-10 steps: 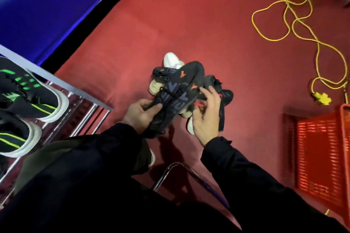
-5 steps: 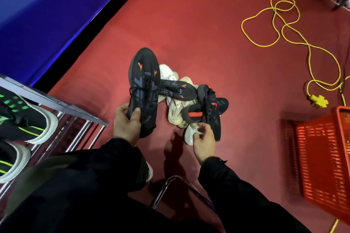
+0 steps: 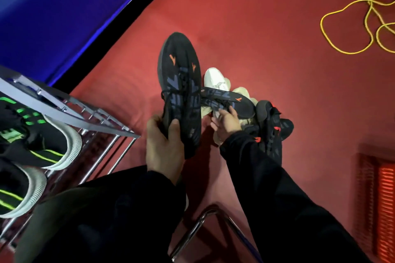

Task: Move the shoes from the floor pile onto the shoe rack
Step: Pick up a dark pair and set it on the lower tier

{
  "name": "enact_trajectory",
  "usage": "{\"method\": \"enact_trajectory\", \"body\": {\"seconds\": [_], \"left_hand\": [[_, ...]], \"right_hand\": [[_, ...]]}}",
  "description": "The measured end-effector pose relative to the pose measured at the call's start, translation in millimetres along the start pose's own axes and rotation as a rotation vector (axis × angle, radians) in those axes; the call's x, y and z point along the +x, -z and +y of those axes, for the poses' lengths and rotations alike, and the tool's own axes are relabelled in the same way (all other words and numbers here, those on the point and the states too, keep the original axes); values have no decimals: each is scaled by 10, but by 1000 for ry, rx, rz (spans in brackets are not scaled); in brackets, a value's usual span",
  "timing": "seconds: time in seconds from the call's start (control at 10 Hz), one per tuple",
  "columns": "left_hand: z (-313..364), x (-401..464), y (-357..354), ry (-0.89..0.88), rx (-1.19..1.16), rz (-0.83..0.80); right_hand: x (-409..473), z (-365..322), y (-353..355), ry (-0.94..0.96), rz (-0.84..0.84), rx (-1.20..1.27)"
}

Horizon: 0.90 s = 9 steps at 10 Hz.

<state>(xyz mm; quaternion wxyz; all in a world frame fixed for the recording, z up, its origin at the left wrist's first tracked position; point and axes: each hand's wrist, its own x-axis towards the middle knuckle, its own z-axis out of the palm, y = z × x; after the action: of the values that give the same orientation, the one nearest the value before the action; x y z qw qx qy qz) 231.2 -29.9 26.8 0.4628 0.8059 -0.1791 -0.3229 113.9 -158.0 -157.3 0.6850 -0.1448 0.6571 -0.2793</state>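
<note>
My left hand [image 3: 163,145] grips the heel end of a black sneaker [image 3: 181,83] with blue lettering and orange marks, held up off the red floor with its toe pointing away. My right hand [image 3: 225,121] closes on the matching black sneaker [image 3: 226,100], which lies across the floor pile. The pile also holds white and cream shoes [image 3: 215,79] and another dark pair with red accents [image 3: 271,126]. The metal shoe rack [image 3: 102,126] stands at the left, with two black and green sneakers [image 3: 42,141] on it.
A blue wall with a black base runs along the upper left. A yellow cord [image 3: 350,19] coils on the carpet at the upper right. A red plastic basket [image 3: 384,203] stands at the right edge. A chrome chair frame [image 3: 205,224] sits near my legs.
My left hand lifted the black sneaker out of the pile and turned it toe-away. My right hand moved from the dark red-accented shoe onto the matching black sneaker.
</note>
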Motion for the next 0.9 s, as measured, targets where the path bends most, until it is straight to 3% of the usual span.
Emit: {"method": "enact_trajectory", "body": {"seconds": [0.1,0.2,0.3,0.4,0.5,0.6,0.7,0.9], "left_hand": [[-35,42,-56,-3,44,-5],[-38,54,-95,-18,76,-4],[-67,78,-97,-13,66,-13],[-42,73,-80,8,68,49],[-8,68,-24,26,-8,93],[154,32,58,86,-167,92],[390,-73,205,213,-371,50],[1036,-386,839,83,-440,-74]], "right_hand": [[300,44,73,23,95,-12],[383,41,155,-111,55,52],[285,-43,69,-48,116,-43],[108,-31,73,143,290,-252],[-214,-202,71,321,394,-305],[-764,-415,-26,495,340,-366],[-1242,-608,-29,630,138,-350],[-2318,-1078,-406,758,-282,-239]]}}
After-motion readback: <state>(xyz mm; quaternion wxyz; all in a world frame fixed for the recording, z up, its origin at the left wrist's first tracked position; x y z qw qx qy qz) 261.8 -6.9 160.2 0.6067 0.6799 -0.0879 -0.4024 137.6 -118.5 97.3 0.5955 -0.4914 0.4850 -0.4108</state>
